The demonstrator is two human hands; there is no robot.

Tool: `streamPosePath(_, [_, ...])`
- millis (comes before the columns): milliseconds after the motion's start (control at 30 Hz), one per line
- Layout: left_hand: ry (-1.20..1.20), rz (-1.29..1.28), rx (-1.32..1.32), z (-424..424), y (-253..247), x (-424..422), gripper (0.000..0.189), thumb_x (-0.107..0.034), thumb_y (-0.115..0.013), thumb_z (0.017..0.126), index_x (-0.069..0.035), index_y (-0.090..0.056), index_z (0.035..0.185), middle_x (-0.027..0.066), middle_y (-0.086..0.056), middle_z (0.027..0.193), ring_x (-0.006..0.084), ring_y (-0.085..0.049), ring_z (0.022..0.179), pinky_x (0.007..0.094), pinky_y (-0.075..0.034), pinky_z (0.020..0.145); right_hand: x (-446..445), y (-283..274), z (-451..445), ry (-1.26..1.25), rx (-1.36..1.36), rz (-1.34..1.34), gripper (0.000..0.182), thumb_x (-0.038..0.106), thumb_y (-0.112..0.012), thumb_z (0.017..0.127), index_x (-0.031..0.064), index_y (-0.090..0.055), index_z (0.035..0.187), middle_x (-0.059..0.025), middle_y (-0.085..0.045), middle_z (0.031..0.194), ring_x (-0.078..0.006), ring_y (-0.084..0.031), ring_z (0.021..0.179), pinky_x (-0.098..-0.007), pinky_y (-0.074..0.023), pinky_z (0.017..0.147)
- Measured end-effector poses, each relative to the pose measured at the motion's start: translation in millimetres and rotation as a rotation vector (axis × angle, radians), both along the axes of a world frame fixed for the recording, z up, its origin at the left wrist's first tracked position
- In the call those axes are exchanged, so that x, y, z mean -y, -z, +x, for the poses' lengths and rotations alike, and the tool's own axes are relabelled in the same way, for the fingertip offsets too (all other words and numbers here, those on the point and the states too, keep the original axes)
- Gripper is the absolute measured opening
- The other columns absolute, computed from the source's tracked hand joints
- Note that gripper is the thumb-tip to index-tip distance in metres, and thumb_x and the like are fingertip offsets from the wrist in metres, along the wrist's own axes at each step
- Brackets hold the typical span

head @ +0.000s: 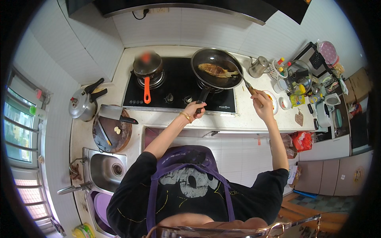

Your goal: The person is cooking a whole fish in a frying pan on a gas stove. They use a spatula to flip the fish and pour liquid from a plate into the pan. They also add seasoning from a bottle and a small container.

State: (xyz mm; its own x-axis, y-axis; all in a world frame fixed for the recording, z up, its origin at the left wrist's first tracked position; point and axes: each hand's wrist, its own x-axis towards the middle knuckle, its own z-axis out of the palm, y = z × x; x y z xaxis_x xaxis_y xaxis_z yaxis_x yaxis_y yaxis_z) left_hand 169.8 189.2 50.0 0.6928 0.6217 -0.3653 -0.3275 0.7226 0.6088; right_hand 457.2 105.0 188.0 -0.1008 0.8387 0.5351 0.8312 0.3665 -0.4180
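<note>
My left hand (194, 110) is closed around the black handle of a dark frying pan (198, 71) on the right burner. A browned whole fish (216, 70) lies in the pan, its tail towards the right. In my right hand (263, 104) is the wooden handle of a metal cooking spatula (248, 85); its far end reaches into the pan near the fish's tail, and whether it touches the fish I cannot tell. On the left burner stands a lidded dark saucepan (148, 71) with an orange handle. Beside my right hand, a white plate (274, 102) holds some orange and red food, partly hidden.
A cleaver (110, 113), a pair of chopsticks (102, 131) and garlic cloves (117, 130) lie on the round chopping board (125, 139) at left, near a pressure cooker (83, 104) and the sink (104, 169). A metal jug (259, 67) and a bottle basket (275, 73) stand right of the pan.
</note>
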Motion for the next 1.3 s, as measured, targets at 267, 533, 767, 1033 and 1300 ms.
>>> streamPosePath(267, [0.013,0.042,-0.042,-3.8,-0.7,-5.2,0.020,-0.016,-0.054,0.087,0.000,-0.048,0.096,0.0045,-0.047,0.060,0.0105,-0.037,0.041,0.0216,-0.026,0.037,33.2,0.0,26.2,0.131,-0.494,0.050,0.008,-0.005,-0.057,0.077,-0.0014,-0.057,0.084,-0.0100,-0.061,0.093,-0.0159,-0.058,0.087,-0.0249,-0.0440,0.078])
streamPosePath(533, [0.044,0.041,-0.037,-15.6,17.0,-5.3,0.024,-0.019,-0.052,0.088,0.001,-0.047,0.101,0.0043,-0.047,0.060,0.0109,-0.038,0.041,0.0225,-0.027,0.037,76.9,15.0,81.2,0.455,-0.479,0.158,0.008,-0.002,-0.054,0.081,-0.0009,-0.057,0.088,-0.0062,-0.062,0.087,-0.0103,-0.057,0.083,-0.0201,-0.0420,0.074])
streamPosePath(767, [0.054,0.041,-0.045,-15.0,20.7,-7.6,0.026,-0.020,-0.054,0.087,0.001,-0.048,0.101,0.0046,-0.049,0.059,0.0119,-0.040,0.041,0.0230,-0.028,0.037,87.1,74.4,102.4,0.610,-0.088,0.056,0.020,-0.006,-0.054,0.072,0.0020,-0.059,0.089,-0.0113,-0.055,0.084,-0.0220,-0.053,0.065,-0.0304,-0.0437,0.062])
streamPosePath(1033, [0.046,0.015,-0.072,-17.2,17.4,-2.5,0.029,-0.022,-0.053,0.087,-0.001,-0.049,0.106,0.0054,-0.050,0.061,0.0135,-0.041,0.043,0.0242,-0.030,0.039,70.8,138.6,87.2,0.599,0.287,-0.107,0.020,-0.005,-0.053,0.069,0.0051,-0.056,0.086,-0.0161,-0.054,0.090,-0.0326,-0.057,0.078,-0.0401,-0.0471,0.066])
streamPosePath(1300, [-0.014,0.051,-0.016,-21.8,32.5,1.1,0.030,-0.020,-0.055,0.086,-0.003,-0.049,0.109,0.0133,-0.057,0.081,0.0164,-0.048,0.050,0.0273,-0.037,0.045,47.8,198.6,64.7,0.606,0.487,-0.160,0.018,0.002,-0.059,0.066,0.0044,-0.055,0.083,-0.0176,-0.048,0.099,-0.0321,-0.052,0.085,-0.0396,-0.0447,0.067])
